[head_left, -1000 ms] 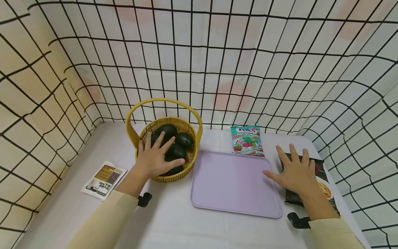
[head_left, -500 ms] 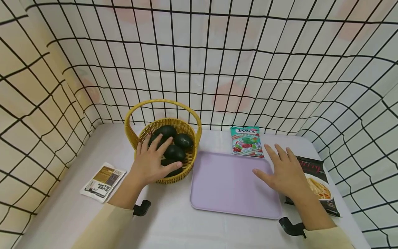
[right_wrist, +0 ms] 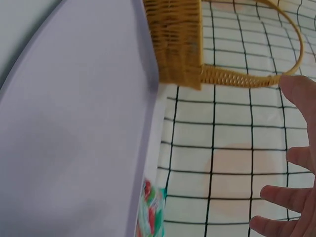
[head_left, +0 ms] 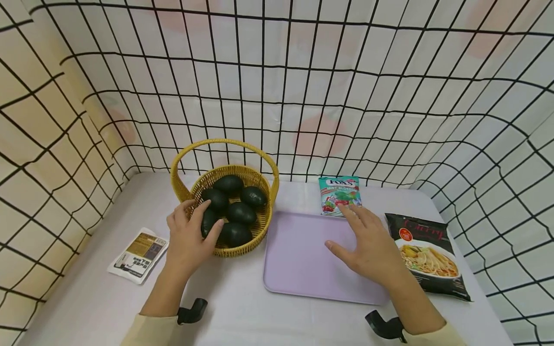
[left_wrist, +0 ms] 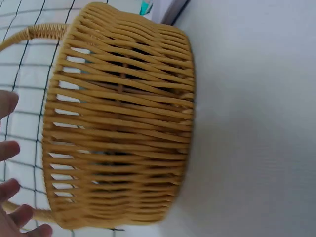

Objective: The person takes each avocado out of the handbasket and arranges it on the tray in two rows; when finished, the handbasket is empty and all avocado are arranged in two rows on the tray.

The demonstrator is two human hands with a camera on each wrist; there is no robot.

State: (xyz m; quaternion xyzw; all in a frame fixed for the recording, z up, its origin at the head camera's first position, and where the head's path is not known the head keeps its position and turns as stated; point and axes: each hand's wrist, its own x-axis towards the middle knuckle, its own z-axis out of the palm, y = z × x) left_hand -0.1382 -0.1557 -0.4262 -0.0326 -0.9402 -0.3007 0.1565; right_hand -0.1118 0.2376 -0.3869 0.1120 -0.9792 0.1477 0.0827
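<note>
A yellow wicker basket (head_left: 246,248) with a tall handle stands at the back left and holds several dark green avocados (head_left: 241,213). My left hand (head_left: 188,239) hovers at the basket's near left side, thumb and fingers spread and slightly bent. Nothing is in its grasp; in the left wrist view its fingertips (left_wrist: 9,150) show apart from the woven wall. Over the right half of a lilac tray (head_left: 294,262) my right hand (head_left: 370,242) hangs with fingers extended, holding nothing. From the head view, it hides part of the tray.
Behind the tray lies a teal candy bag (head_left: 339,190) marked FOX'S. A black noodle packet (head_left: 428,262) lies at the right, a white and brown packet (head_left: 140,254) at the left. Black wire mesh (head_left: 285,96) encloses the table's back and sides.
My left hand has drawn back toward the basket's near left rim, exposing more avocados. My right hand has moved left from the noodle packet to above the tray.
</note>
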